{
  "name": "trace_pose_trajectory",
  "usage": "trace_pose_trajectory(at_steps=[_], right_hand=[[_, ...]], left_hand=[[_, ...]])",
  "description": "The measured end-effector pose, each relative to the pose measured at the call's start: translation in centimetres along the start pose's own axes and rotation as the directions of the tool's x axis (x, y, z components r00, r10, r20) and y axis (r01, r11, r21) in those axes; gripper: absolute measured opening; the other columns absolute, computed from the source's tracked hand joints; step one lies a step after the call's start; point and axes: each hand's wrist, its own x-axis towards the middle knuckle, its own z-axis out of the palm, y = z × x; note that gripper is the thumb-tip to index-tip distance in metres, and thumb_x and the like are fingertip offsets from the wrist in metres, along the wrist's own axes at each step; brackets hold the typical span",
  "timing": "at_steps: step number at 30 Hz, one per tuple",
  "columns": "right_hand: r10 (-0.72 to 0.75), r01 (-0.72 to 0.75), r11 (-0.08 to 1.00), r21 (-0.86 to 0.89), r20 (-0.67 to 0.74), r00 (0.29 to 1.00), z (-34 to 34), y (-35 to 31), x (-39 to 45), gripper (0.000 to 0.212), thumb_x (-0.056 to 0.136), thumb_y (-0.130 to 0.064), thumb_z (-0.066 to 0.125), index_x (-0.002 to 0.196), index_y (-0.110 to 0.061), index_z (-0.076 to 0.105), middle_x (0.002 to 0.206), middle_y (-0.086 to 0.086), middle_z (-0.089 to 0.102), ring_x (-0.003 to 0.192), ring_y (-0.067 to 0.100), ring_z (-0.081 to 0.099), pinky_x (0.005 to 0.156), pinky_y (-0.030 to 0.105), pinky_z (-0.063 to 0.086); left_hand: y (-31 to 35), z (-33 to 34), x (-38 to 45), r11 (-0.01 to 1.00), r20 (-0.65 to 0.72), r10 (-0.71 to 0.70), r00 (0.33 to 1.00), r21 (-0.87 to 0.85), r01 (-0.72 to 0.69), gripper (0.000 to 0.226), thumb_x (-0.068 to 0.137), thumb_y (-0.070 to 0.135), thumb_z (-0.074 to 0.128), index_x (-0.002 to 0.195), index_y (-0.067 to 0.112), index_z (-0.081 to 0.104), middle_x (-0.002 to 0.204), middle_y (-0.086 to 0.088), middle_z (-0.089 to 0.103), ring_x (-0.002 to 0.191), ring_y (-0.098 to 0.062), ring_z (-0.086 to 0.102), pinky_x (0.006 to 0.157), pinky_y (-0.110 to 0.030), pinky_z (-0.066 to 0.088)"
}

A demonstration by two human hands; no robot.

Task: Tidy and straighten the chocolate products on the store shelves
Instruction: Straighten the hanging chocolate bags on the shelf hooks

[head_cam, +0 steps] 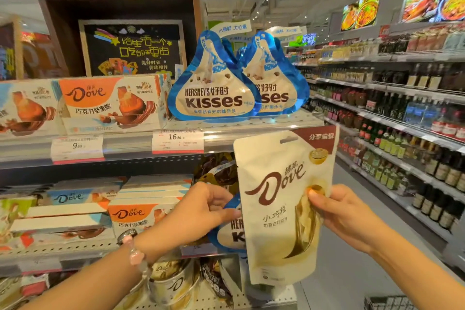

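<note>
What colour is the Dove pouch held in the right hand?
Cream-white Dove pouch with brown logo and brown top corner; head view, the only one.

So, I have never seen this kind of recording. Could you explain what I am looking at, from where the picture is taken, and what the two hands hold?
There is no machine here. A person wears a camera on the head, looking forward and down, so you see their own arms. They stand at a store shelf of chocolate. The right hand pinches a cream Dove pouch by its edge. The left hand, with a bead bracelet at the wrist, reaches behind that pouch towards a blue Kisses bag on the middle shelf. Above stand two more Kisses bags and orange Dove boxes, with price tags beneath.
</note>
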Motion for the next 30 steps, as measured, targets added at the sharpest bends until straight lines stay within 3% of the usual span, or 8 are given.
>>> trace_pose_trajectory(at_steps=[5,9,12,15,19,21,23,30], right_hand=[[0.044,-0.042,0.997,-0.061,0.031,0.999,0.4,-0.3,0.6,0.062,0.056,-0.045,0.083,0.098,-0.002,0.071,0.108,0.019,0.068,0.097,0.031,0.067,0.075,0.031,0.056],[-0.009,0.007,0.998,-0.064,-0.031,0.999,-0.4,-2.2,0.1,0.065,0.043,-0.048,0.088,0.090,-0.005,0.074,0.101,0.018,0.071,0.088,0.028,0.070,0.067,0.028,0.057],[-0.066,0.053,0.993,-0.105,-0.125,0.990,-1.8,-3.9,-0.4,0.071,0.031,-0.051,0.090,0.084,-0.006,0.075,0.097,0.018,0.072,0.083,0.026,0.071,0.061,0.027,0.057],[-0.091,0.063,0.986,-0.152,-0.184,0.979,-3.0,-5.0,-0.6,0.066,0.037,-0.051,0.088,0.083,-0.005,0.074,0.096,0.019,0.071,0.080,0.026,0.071,0.058,0.026,0.057],[-0.135,0.082,0.974,-0.210,-0.253,0.958,-4.0,-5.8,-0.6,0.073,0.026,-0.053,0.090,0.080,-0.006,0.075,0.091,0.017,0.073,0.076,0.025,0.071,0.056,0.027,0.057],[-0.134,0.079,0.974,-0.214,-0.259,0.957,-4.1,-6.0,-0.6,0.065,0.032,-0.050,0.089,0.079,-0.007,0.075,0.093,0.019,0.072,0.076,0.026,0.071,0.056,0.029,0.058],[-0.118,0.067,0.977,-0.203,-0.254,0.960,-4.0,-6.2,-0.6,0.057,0.038,-0.047,0.086,0.078,-0.007,0.075,0.095,0.020,0.071,0.077,0.026,0.071,0.056,0.030,0.058],[-0.081,0.020,0.973,-0.229,-0.263,0.961,-3.4,-5.4,-0.8,0.086,0.016,-0.057,0.089,0.081,-0.003,0.074,0.092,0.020,0.072,0.080,0.032,0.070,0.055,0.029,0.057]], left_hand=[[0.0,-1.6,-0.6,0.990,-0.096,0.022,0.995,0.140,-0.008,0.009,0.083,0.011,0.066,0.086,0.016,0.073,0.085,-0.008,0.074,0.082,-0.032,0.068,0.079,-0.045,0.055],[0.1,-3.3,-1.9,0.988,-0.114,0.006,0.993,0.154,0.012,0.005,0.082,0.011,0.067,0.085,0.011,0.071,0.085,0.003,0.074,0.079,-0.009,0.070,0.071,-0.026,0.057],[0.6,-5.2,-2.9,0.988,-0.131,0.015,0.991,0.152,0.005,0.009,0.081,0.015,0.067,0.073,0.018,0.070,0.080,0.004,0.074,0.077,-0.009,0.070,0.064,-0.021,0.053],[1.8,-7.2,-3.6,0.989,-0.207,0.088,0.974,0.136,-0.060,0.018,0.075,0.033,0.072,0.068,0.017,0.066,0.077,-0.005,0.072,0.072,-0.014,0.069,0.061,-0.026,0.054],[4.0,-9.7,-3.3,0.994,-0.341,0.108,0.934,0.029,-0.104,0.013,0.080,0.005,0.064,0.070,0.013,0.065,0.077,-0.003,0.073,0.071,-0.013,0.069,0.062,-0.024,0.057],[5.6,-10.9,-2.6,0.989,-0.411,0.141,0.901,0.025,-0.143,0.019,0.080,-0.002,0.060,0.068,0.012,0.063,0.075,0.003,0.073,0.069,-0.007,0.068,0.058,-0.018,0.055],[7.2,-12.2,-1.5,0.984,-0.470,0.167,0.867,0.023,-0.177,0.012,0.081,0.000,0.059,0.075,0.009,0.063,0.075,0.006,0.073,0.071,-0.005,0.069,0.056,-0.016,0.054],[10.2,-15.9,3.6,0.978,-0.595,0.201,0.778,0.083,-0.189,0.016,0.088,0.006,0.058,0.077,0.017,0.059,0.067,0.007,0.071,0.065,-0.003,0.068,0.055,-0.019,0.056]])
